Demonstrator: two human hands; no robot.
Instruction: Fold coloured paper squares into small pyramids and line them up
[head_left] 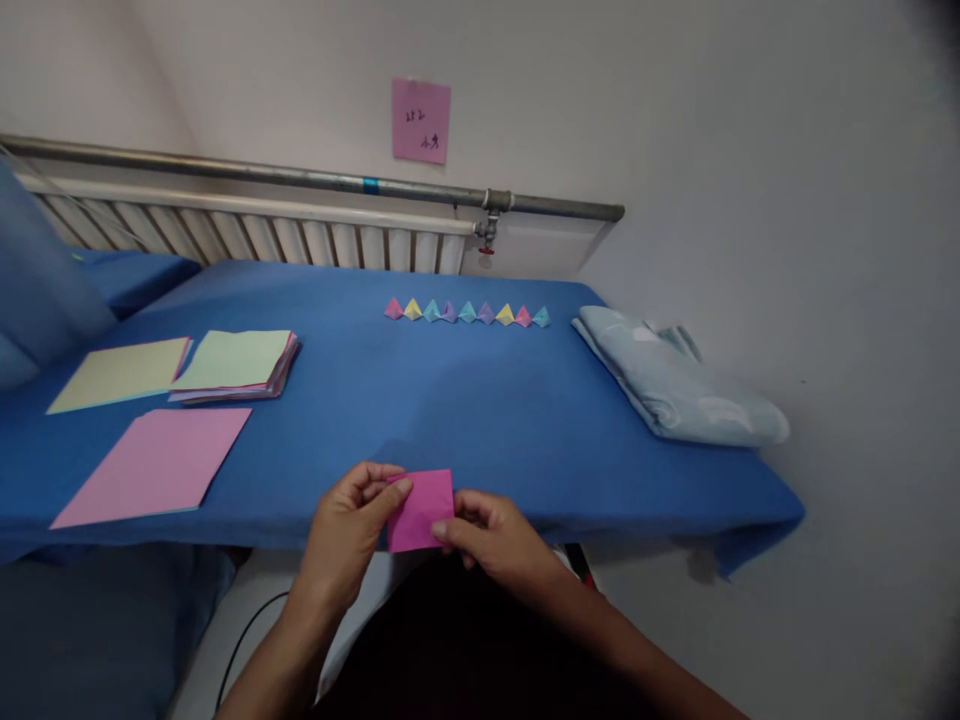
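Note:
A small square of bright pink paper point(421, 508) is held up over the near edge of the blue-covered table. My left hand point(351, 525) pinches its upper left corner between thumb and fingers. At the lower right, my right hand point(491, 532) grips the same paper, thumb on top and fingers behind. Beyond the hands, a row of several small folded paper pieces point(468, 312) in pink, yellow, blue and purple lies across the back of the table.
To the left lie a stack of coloured paper point(236, 360), yellow sheets point(124, 372) and larger pink sheets point(161, 460). A folded light-blue cloth point(675, 385) rests at the right. Behind the table are a radiator point(345, 245) and pipe; a pink note point(421, 121) hangs above.

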